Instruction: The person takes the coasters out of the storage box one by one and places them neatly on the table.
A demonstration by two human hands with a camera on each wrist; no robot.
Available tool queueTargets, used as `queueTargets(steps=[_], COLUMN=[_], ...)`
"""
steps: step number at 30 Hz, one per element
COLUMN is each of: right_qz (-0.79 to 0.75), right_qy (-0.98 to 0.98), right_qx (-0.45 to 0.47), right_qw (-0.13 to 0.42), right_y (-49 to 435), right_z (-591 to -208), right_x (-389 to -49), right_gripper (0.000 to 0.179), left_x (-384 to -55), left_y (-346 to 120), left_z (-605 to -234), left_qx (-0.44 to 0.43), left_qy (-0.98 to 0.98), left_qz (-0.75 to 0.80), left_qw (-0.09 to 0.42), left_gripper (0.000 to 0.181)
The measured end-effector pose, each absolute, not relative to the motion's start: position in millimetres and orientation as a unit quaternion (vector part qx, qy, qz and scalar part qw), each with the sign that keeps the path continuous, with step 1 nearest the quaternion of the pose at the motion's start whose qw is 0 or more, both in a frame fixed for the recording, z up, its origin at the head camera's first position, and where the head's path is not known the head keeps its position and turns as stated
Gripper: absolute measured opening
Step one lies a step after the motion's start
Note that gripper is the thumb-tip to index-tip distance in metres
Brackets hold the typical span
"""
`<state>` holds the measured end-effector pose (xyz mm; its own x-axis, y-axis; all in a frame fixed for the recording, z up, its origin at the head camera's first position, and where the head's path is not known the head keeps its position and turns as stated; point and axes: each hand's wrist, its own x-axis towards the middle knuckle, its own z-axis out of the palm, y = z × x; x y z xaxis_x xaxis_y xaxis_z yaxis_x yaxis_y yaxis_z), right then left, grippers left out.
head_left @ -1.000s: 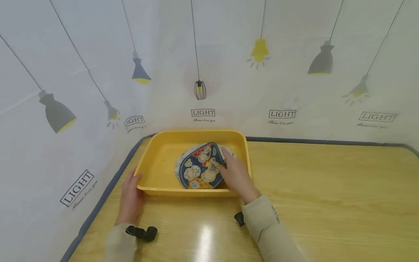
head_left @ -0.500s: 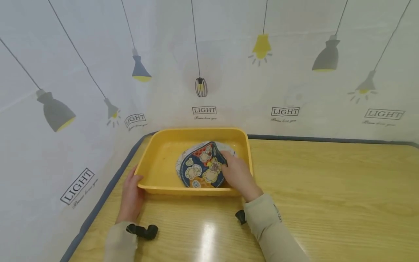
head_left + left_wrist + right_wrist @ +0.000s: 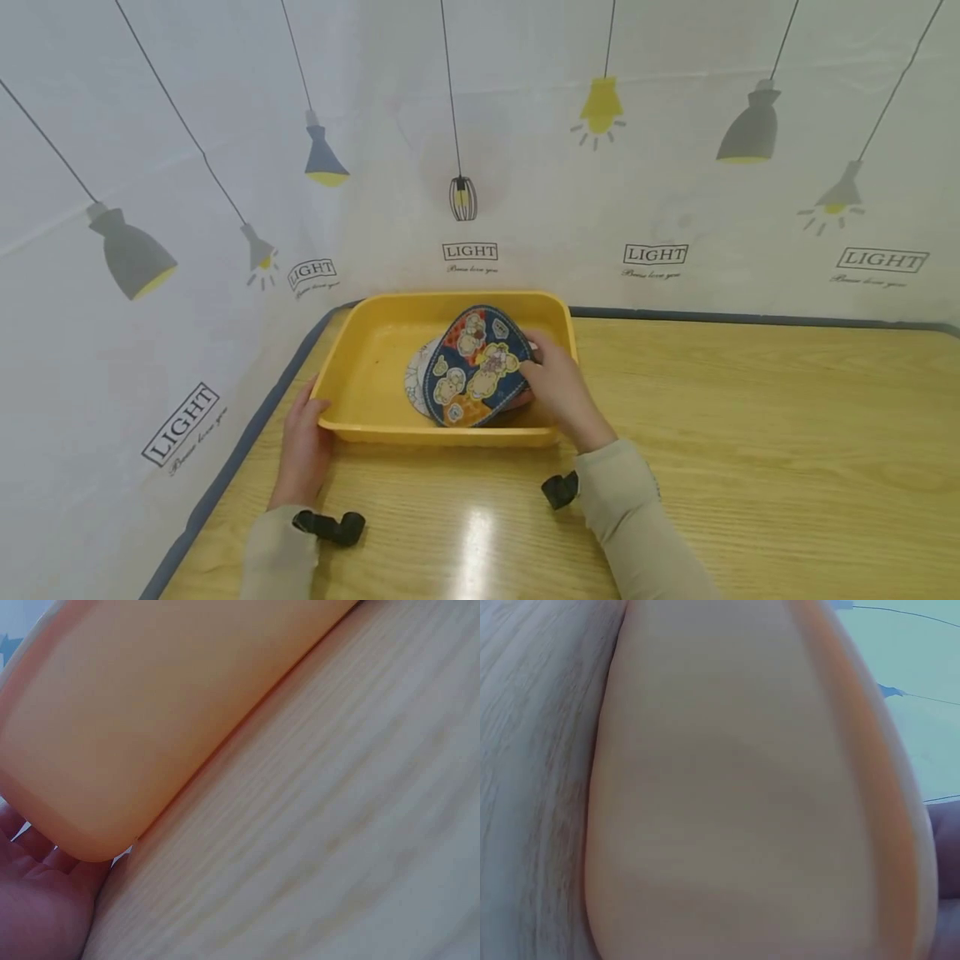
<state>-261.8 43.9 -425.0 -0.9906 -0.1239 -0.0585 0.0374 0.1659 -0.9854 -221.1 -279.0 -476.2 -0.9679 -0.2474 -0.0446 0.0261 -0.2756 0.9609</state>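
Note:
In the head view a yellow plastic tray (image 3: 367,358) stands on the wooden table. My left hand (image 3: 306,442) holds its front left corner, thumb over the rim; the left wrist view has the fingers (image 3: 34,844) behind the tray's outer wall. With my right hand (image 3: 558,385) I pinch the right edge of a flat, rounded dark-blue pad (image 3: 463,360), printed with cartoon bears and stitched round the border. The pad is tilted up over a second rounded piece, white with line drawings (image 3: 417,385), lying in the tray. Most of that white piece is hidden.
The wooden table (image 3: 750,433) extends to the right of the tray. A white wall covering (image 3: 540,200) printed with lamps rises behind and at the left, with a dark grey strip (image 3: 712,320) along the table's edge. Each wrist wears a black camera mount (image 3: 333,528).
The dark-blue pad has been raised and turned upward to the right by my right hand, its folded right corner now flat. My left hand stays at the tray's corner.

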Motion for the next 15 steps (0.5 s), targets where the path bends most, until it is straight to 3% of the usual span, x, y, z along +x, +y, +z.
queueTargets(steps=[15], right_qz=[-0.691], right_qy=[0.717], right_qx=[-0.023], right_qw=[0.091], right_y=[50.5], right_z=[-419.3], right_x=[-261.4], right_gripper=[0.041], left_x=[-221.3], left_y=[-277.0], left_z=[-476.2], left_qx=[0.094], left_qy=[-0.611], left_qz=[-0.781], left_qw=[0.091], left_gripper=[0.051])
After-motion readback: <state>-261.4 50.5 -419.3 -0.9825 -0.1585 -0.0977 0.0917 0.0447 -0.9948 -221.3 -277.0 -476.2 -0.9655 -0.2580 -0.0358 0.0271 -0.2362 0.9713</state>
